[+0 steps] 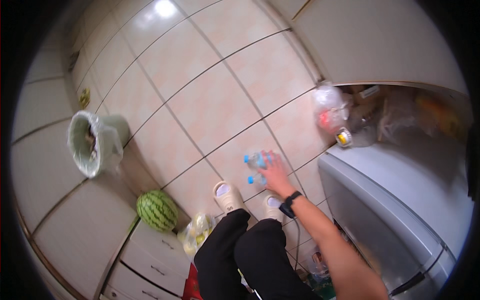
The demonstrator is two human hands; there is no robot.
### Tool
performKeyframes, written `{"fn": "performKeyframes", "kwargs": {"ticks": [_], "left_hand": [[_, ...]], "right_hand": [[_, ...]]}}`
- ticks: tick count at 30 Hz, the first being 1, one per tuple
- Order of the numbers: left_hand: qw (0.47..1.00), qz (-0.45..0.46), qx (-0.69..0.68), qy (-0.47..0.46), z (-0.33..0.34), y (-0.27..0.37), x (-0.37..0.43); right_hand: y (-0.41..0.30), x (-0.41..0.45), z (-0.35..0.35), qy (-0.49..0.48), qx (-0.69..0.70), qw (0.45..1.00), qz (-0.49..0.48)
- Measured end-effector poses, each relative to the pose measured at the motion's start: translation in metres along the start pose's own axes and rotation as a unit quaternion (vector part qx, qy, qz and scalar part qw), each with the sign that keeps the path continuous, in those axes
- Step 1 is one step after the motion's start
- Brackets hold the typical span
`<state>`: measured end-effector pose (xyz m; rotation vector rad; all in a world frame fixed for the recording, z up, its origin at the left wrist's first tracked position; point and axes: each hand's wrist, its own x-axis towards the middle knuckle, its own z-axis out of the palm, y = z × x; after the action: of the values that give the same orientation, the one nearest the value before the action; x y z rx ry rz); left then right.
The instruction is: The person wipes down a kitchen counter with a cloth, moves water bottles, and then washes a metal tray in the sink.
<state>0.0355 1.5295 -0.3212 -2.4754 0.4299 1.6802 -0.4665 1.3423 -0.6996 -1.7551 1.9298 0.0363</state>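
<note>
My right hand (275, 171), slightly blurred and with a black band on its wrist, reaches down to two small clear plastic bottles by my feet. Its fingers lie across the farther bottle (256, 159), which is on its side with its blue cap to the left. Whether they grip it cannot be told. The nearer bottle (258, 179), also blue-capped and lying down, is partly hidden by the hand. Both bottles are on the tiled floor (210, 123). My left hand is out of view.
A lined bin (120, 129) stands at the left, with a watermelon (157, 210) and a bag of fruit (199, 229) below it. My beige clogs (229, 198) are beside the bottles. A grey refrigerator (360, 195) and plastic bags (330, 105) border the right.
</note>
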Motion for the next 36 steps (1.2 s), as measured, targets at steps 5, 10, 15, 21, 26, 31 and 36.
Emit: {"fn": "performKeyframes", "kwargs": {"ticks": [5, 10, 15, 21, 26, 31, 36], "left_hand": [[0.999, -0.027, -0.025, -0.019, -0.002, 0.013, -0.011], [0.998, -0.02, -0.055, -0.038, -0.018, 0.039, -0.076], [0.983, 0.155, -0.039, -0.092, -0.043, 0.087, -0.153], [0.963, 0.223, 0.043, -0.147, -0.084, 0.189, -0.204], [0.917, 0.299, 0.114, -0.239, -0.052, 0.323, -0.226], [0.815, 0.49, 0.216, -0.221, 0.003, 0.466, -0.238], [0.764, 0.502, 0.289, -0.282, 0.092, 0.602, -0.325]], "right_hand": [[0.002, 0.01, -0.027, -0.109, -0.06, 0.988, 0.088], [-0.031, -0.079, -0.147, -0.015, 0.202, 0.969, 0.139], [-0.071, -0.197, -0.315, 0.051, 0.33, 0.928, 0.168], [-0.118, -0.275, -0.517, 0.213, 0.316, 0.901, 0.206], [-0.102, -0.253, -0.622, 0.438, 0.336, 0.812, 0.189], [-0.077, -0.207, -0.715, 0.543, 0.244, 0.762, 0.254], [-0.019, -0.195, -0.741, 0.595, 0.262, 0.709, 0.273]]}}
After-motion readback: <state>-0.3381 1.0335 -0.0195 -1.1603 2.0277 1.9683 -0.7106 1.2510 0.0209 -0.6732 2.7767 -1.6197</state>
